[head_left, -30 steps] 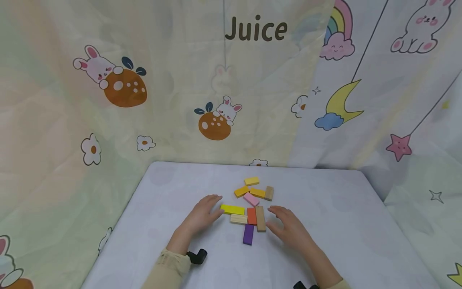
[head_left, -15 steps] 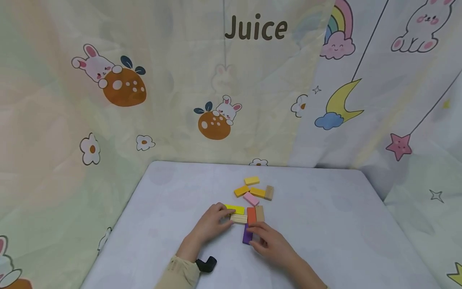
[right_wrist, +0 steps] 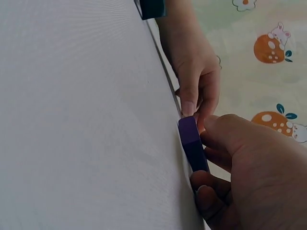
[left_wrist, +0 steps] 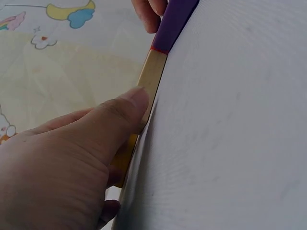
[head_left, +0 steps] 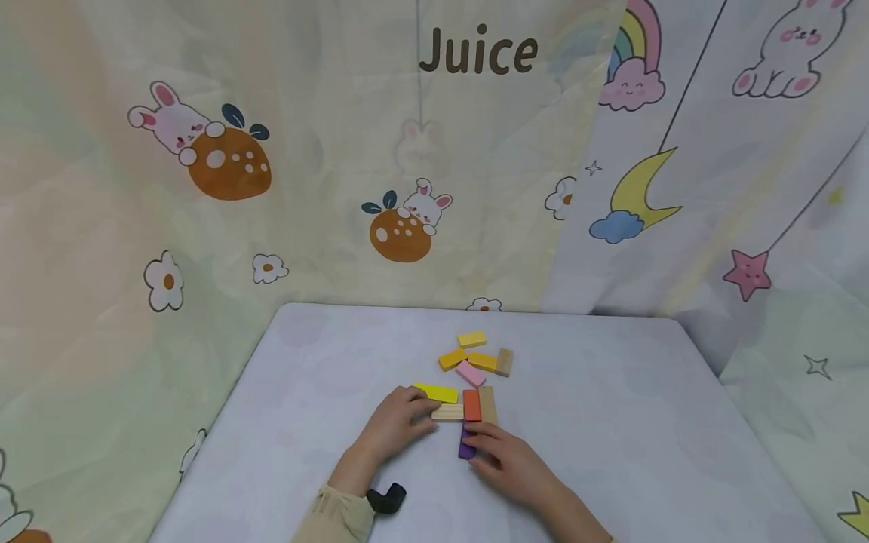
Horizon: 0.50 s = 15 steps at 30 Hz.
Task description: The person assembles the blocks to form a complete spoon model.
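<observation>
Head view confirms left hand (head_left: 392, 426) pinches pale block (head_left: 451, 412); right hand (head_left: 512, 461) grips purple block (head_left: 465, 450) (lying farthest from desk's back edge (head_left: 366, 310)).

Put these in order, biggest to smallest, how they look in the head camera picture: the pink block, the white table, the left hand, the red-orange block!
1. White table
2. Left hand
3. Pink block and red-orange block: they look too alike to rank.
</observation>
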Each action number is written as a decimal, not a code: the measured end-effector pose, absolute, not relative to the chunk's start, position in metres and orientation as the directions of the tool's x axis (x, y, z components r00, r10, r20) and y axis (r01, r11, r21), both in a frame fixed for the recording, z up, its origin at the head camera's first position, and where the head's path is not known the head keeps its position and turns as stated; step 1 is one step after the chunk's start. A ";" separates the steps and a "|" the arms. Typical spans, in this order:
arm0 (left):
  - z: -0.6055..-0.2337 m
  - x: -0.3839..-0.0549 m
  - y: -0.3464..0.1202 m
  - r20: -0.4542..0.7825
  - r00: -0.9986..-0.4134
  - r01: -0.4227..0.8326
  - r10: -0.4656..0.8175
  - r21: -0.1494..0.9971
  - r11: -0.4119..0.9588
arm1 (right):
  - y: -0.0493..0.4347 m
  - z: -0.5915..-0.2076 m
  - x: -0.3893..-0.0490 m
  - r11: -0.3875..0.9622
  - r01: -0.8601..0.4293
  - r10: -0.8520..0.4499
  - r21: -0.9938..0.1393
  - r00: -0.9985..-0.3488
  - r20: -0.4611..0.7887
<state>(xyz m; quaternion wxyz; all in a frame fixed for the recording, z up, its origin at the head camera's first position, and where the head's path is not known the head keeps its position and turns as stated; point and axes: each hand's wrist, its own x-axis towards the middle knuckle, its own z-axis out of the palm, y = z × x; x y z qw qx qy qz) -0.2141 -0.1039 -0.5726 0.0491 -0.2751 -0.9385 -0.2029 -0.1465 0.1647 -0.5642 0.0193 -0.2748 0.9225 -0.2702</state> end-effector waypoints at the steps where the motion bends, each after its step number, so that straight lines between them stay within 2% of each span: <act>1: -0.573 -0.214 -0.104 0.200 -0.846 0.533 0.494 0.351 0.770 | 0.165 -0.564 -0.146 0.705 -0.494 -0.510 -0.509 -0.852 0.122; 15: -0.573 -0.215 -0.102 0.197 -0.857 0.515 0.477 0.393 0.762 | 0.168 -0.567 -0.148 0.704 -0.457 -0.451 -0.544 -0.879 0.155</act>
